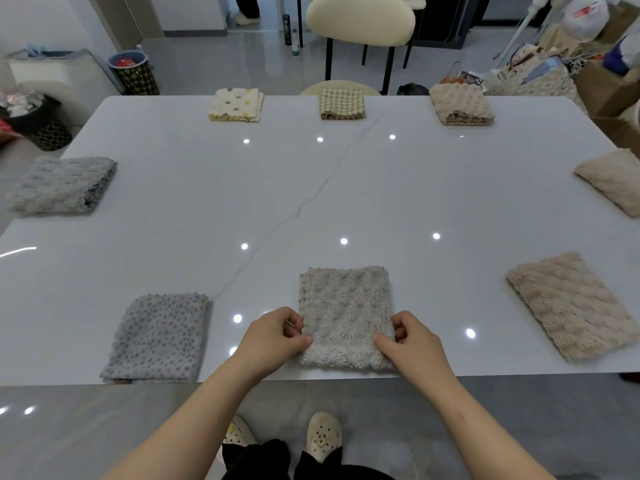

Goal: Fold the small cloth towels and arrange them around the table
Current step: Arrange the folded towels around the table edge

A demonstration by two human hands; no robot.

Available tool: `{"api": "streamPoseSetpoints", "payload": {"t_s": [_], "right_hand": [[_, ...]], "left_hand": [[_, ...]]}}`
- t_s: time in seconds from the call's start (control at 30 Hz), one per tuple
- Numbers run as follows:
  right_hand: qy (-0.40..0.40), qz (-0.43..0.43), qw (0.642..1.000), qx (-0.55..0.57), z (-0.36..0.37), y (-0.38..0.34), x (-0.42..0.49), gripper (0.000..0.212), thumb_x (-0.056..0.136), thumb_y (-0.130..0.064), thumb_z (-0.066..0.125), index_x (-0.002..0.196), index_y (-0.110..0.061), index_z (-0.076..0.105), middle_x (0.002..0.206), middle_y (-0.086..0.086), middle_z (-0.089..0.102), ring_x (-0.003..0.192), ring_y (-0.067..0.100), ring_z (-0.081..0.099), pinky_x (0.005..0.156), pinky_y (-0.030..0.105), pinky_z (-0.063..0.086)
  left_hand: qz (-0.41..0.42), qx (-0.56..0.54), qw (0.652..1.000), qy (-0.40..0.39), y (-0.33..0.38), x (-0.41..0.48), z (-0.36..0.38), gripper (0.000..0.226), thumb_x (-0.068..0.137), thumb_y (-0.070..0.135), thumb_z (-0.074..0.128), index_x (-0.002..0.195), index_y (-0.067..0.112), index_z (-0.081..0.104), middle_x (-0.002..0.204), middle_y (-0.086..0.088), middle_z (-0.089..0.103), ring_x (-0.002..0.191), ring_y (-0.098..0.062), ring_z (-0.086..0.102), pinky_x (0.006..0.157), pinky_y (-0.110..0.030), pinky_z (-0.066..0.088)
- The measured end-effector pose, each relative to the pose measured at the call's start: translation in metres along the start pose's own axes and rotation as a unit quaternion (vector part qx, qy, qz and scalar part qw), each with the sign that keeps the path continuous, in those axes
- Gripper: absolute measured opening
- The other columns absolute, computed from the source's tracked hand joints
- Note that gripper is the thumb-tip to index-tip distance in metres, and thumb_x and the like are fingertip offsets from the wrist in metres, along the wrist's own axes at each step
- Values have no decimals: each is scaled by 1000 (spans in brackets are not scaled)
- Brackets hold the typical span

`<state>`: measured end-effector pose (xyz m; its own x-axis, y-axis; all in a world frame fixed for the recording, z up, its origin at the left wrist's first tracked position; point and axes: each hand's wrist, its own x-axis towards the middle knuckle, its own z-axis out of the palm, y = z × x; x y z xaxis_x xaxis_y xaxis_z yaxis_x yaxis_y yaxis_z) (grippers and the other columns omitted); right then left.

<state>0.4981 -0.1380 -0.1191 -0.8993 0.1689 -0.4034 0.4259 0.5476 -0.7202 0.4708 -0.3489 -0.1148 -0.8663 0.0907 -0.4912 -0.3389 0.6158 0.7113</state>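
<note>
A folded grey fluffy towel (344,306) lies at the near edge of the white table (311,188). My left hand (273,336) pinches its left side and my right hand (412,341) pinches its right side. More folded towels ring the table: a grey dotted one (159,337) near left, a grey fluffy one (62,183) at the left edge, a cream dotted one (237,105), a checked one (341,103) and a beige one (462,105) along the far edge, and two beige ones (568,306) (613,178) on the right.
A cream chair (360,20) stands beyond the far edge. Patterned bins (135,72) (45,126) stand on the floor at the left, and bags and boxes (561,67) are piled at the right. My feet in pale clogs (323,434) are under the near edge.
</note>
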Motion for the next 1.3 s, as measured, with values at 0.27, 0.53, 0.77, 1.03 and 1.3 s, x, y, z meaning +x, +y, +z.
{"api": "streamPoseSetpoints", "payload": {"t_s": [0.27,0.53,0.77,1.03,1.3], "right_hand": [[-43,10,996,-81,-9,-2,0,25,72,-21,64,68,-26,40,63,-8,44,58,7,40,59,27,34],[-42,15,998,-37,-12,-3,0,26,85,-46,56,89,-22,48,72,-8,48,68,9,48,66,29,38],[-30,27,997,-66,-10,-2,1,26,89,-43,51,95,-18,50,75,-6,51,75,13,50,64,28,37],[43,19,999,-23,-7,-13,4,35,88,-41,52,116,-20,46,93,-3,53,88,15,52,70,29,38],[95,-6,995,3,-19,-30,15,31,89,-30,54,118,-20,51,110,-7,51,88,9,51,78,21,37]], "left_hand": [[3,33,998,-46,0,1,-1,19,75,17,72,73,23,54,69,4,63,67,-8,57,63,-18,41],[19,80,993,-86,3,2,-6,20,77,17,71,71,21,52,66,6,63,61,-2,54,57,-13,37],[21,76,994,-70,2,2,-2,22,75,18,72,72,23,51,72,1,65,65,-8,54,60,-18,39],[78,65,994,37,25,0,-7,32,80,29,65,103,28,44,84,8,46,67,-5,46,56,-21,33],[189,200,961,29,69,25,-6,36,91,32,47,126,25,42,99,10,50,83,-7,53,61,-17,39]]}}
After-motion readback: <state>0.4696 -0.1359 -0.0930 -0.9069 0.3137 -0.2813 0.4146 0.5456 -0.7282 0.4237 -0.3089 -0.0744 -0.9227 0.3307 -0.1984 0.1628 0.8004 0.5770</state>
